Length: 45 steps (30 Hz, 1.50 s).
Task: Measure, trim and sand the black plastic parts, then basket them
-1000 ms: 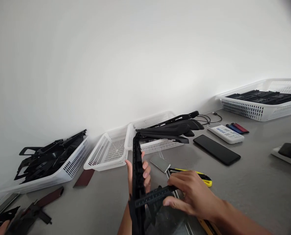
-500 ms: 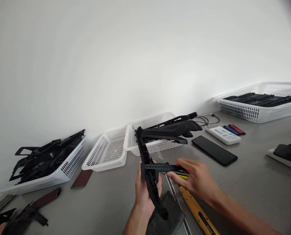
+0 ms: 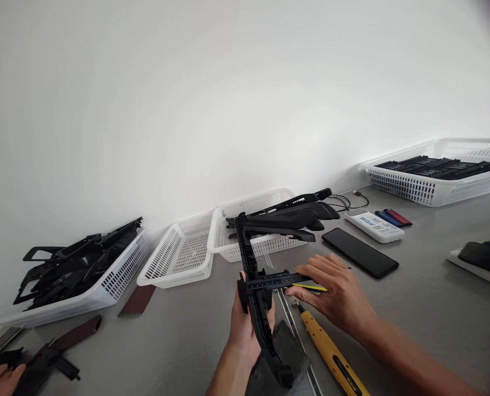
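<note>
My left hand point(image 3: 245, 327) is closed around a long black plastic part point(image 3: 265, 338), which it holds up off the table with its far end tilted away from me. Closed on a black caliper point(image 3: 269, 281) is my right hand point(image 3: 337, 291). The caliper's jaws straddle the middle of the part, and its scale lies across it. A thin yellow strip point(image 3: 310, 286) shows along the caliper by my right fingers. Beneath my hands, a dark flat pad point(image 3: 284, 352) lies on the table, partly hidden by the part.
White baskets hold black parts at the left point(image 3: 116, 280), the middle point(image 3: 245, 253) and the right point(image 3: 418, 190). A yellow-handled tool point(image 3: 331, 355), a phone point(image 3: 360, 253) and a white device point(image 3: 374, 226) lie to the right. Another person's hand point(image 3: 1, 379) touches black parts at lower left.
The black part has shifted slightly right in my left hand, its near end lower. My right hand has tipped the caliper a little and sits slightly higher. More of the yellow strip shows.
</note>
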Each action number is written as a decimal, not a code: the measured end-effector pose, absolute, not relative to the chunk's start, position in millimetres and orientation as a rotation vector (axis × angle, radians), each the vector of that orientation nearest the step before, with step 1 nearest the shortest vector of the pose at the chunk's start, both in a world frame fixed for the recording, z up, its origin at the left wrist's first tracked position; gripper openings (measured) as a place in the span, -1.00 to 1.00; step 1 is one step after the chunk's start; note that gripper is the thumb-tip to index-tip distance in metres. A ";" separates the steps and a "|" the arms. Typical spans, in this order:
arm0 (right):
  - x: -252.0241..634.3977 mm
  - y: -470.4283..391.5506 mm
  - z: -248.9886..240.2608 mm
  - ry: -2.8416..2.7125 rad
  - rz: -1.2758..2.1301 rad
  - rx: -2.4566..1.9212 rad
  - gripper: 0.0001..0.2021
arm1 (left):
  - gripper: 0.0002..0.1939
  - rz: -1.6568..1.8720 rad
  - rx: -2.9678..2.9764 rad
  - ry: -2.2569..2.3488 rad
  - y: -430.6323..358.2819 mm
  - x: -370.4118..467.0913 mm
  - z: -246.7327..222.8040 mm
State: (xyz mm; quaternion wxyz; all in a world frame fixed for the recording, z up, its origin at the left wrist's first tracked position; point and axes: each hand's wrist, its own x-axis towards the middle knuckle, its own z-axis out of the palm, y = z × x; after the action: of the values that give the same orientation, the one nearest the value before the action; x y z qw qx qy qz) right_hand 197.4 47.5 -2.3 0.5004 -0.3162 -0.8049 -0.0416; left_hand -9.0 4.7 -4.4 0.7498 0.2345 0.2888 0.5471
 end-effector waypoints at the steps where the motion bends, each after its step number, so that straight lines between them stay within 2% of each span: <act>1: 197.8 47.4 -1.5 -1.941 -0.113 -0.760 -0.70 | -0.35 1.197 0.507 0.638 4.2 -8.7 -4.5; 5: 198.7 46.5 0.8 -1.911 -0.155 -0.753 -0.68 | -0.39 1.218 0.523 0.630 2.1 -6.9 -2.5; 12: 202.7 48.6 -0.2 -1.920 -0.194 -0.773 -0.60 | -0.38 1.194 0.517 0.655 0.6 -4.9 0.8; 21: 202.9 48.7 0.0 -1.936 -0.199 -0.778 -0.58 | -0.34 1.166 0.586 0.595 2.4 -6.4 -3.0; 31: 202.3 49.6 -0.7 -1.914 -0.162 -0.757 -0.64 | -0.28 1.139 0.636 0.617 1.8 -1.4 2.5; 45: 199.5 45.7 0.6 -1.888 -0.165 -0.741 -0.75 | -0.30 1.139 0.612 0.602 2.4 -4.7 -0.8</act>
State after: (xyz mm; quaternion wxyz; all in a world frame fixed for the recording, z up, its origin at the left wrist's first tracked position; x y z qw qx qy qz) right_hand 199.5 45.7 0.6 0.5255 -0.3098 -0.7894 -0.0689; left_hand -4.7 2.4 -0.8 0.7563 0.2807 0.2761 0.5225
